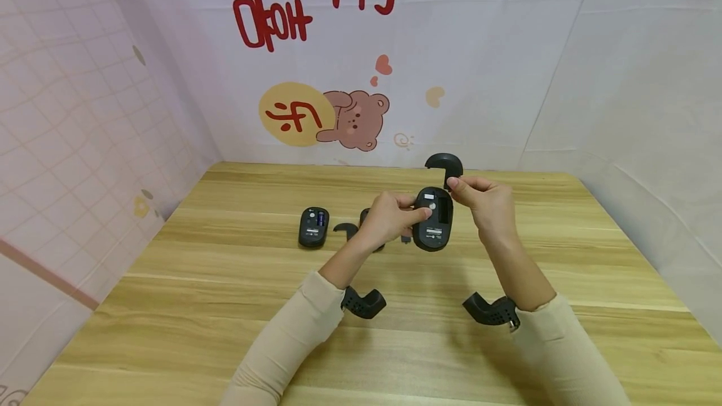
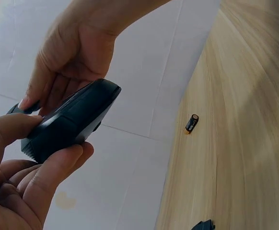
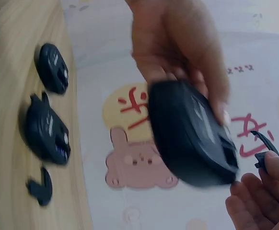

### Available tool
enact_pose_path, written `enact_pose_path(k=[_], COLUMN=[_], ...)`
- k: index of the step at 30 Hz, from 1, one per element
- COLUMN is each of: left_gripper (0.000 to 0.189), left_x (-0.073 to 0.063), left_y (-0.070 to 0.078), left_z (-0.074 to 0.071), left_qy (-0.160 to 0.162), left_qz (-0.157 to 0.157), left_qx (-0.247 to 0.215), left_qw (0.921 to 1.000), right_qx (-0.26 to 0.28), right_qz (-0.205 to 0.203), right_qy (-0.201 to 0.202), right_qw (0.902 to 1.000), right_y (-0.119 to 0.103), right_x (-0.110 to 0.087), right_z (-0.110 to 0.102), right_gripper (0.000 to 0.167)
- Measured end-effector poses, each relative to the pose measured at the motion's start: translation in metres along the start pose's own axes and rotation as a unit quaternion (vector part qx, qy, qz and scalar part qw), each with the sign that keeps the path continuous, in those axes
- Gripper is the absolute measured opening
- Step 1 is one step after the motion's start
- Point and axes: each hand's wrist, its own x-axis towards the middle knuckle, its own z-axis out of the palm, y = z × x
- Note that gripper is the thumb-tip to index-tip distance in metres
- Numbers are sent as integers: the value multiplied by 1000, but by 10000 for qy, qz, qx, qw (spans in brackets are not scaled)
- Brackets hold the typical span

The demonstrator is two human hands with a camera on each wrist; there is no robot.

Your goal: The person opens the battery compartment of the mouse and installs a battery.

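Note:
My left hand [image 1: 386, 221] grips a black computer mouse [image 1: 433, 237] with its underside towards me, thumb pressed on the bottom face. The mouse's battery slot [image 1: 445, 210] lies uncovered and looks dark inside. Just beyond it, my right hand [image 1: 491, 205] pinches a black curved battery cover [image 1: 445, 160] between thumb and fingers, apart from the mouse. In the right wrist view, the mouse [image 3: 182, 139] is blurred and the cover [image 3: 266, 141] shows at the right. A small battery [image 2: 191, 123] lies on the table in the left wrist view.
Another upturned mouse [image 1: 313, 230] with a battery in its slot lies to the left on the wooden table [image 1: 225, 306]. A further mouse [image 3: 48, 129] is partly hidden behind my left hand in the head view. A loose cover [image 1: 346, 229] lies beside it.

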Motion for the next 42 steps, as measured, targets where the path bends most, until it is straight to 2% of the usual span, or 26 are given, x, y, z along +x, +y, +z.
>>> enact_pose_path(k=[4, 8, 14, 17, 21, 23, 29, 33, 34, 39, 42], left_gripper=[34, 37, 37, 33, 31, 31, 32, 31, 30, 29, 30], left_x=[0, -1, -3, -4, -5, -6, -7, -7, -10, -9, -6], left_y=[-4, -5, 1, 3, 5, 6, 9, 8, 12, 11, 7], left_z=[-4, -11, -22, -27, -33, -35, -39, -39, -39, -37, -36], left_qy=[71, 180, 245, 306, 459, 528, 642, 644, 625, 523, 498], left_qz=[-66, -116, -103, -30, 44, 36, -42, 10, 11, 21, 32], left_qx=[-93, -104, -343, -320, -199, -172, -121, -142, -151, -254, -280], left_qw=[9999, 9997, 9991, 9990, 9987, 9984, 9979, 9978, 9979, 9983, 9984], right_qx=[89, -67, -808, -1329, -1826, -2009, -2525, -2648, -2715, -3265, -3355], right_qz=[-53, 37, 184, 376, 702, 787, 1015, 1257, 1343, 1469, 1513], right_qy=[46, 141, 376, 433, 301, 202, -94, -340, -432, -768, -830], right_qw=[9999, 9999, 9958, 9895, 9802, 9762, 9622, 9555, 9520, 9305, 9261], right_y=[-2, 0, 12, 22, 37, 46, 71, 85, 87, 101, 109], right_x=[9, 19, 28, 32, 39, 42, 45, 43, 42, 39, 39], right_z=[-10, -22, -38, -46, -55, -58, -66, -69, -69, -75, -80], right_gripper=[8, 11, 15, 23, 48, 53, 50, 48, 48, 43, 41])
